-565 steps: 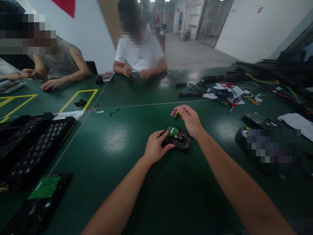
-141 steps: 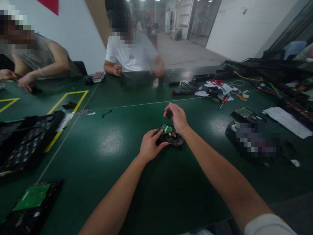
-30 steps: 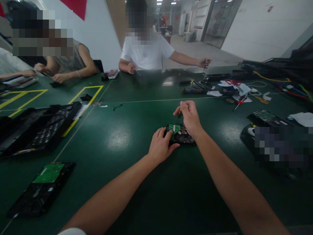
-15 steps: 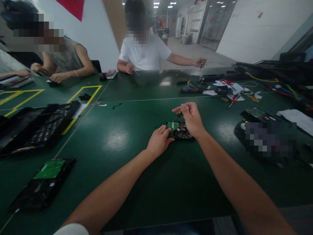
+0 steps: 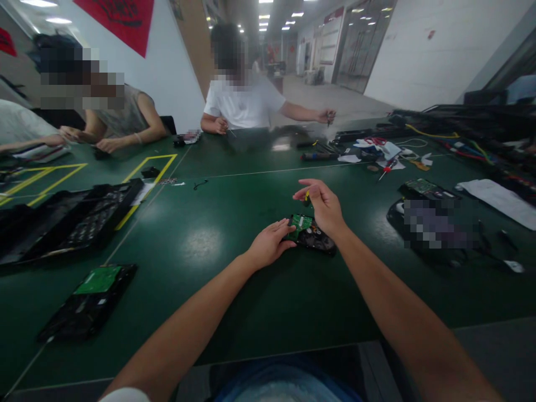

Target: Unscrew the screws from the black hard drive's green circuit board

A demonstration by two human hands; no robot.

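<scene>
A black hard drive (image 5: 315, 237) with a small green circuit board (image 5: 302, 221) on top lies on the green table (image 5: 209, 240) in front of me. My left hand (image 5: 268, 243) rests flat against the drive's left edge, fingers stretched out. My right hand (image 5: 321, 205) hovers just above the drive and pinches a small screwdriver (image 5: 307, 196) with a black and yellow handle, its tip pointing down at the board.
A black tray (image 5: 71, 220) and a second drive with a green board (image 5: 90, 301) lie at the left. Tools, scissors, cables and paper are spread at the far right (image 5: 389, 153). Other people (image 5: 245, 103) sit across the table, hands busy with their own work.
My left fingers have flattened against the drive's side. The right hand rose slightly with the screwdriver. The person opposite drew an outstretched arm back a little. The view tilted down.
</scene>
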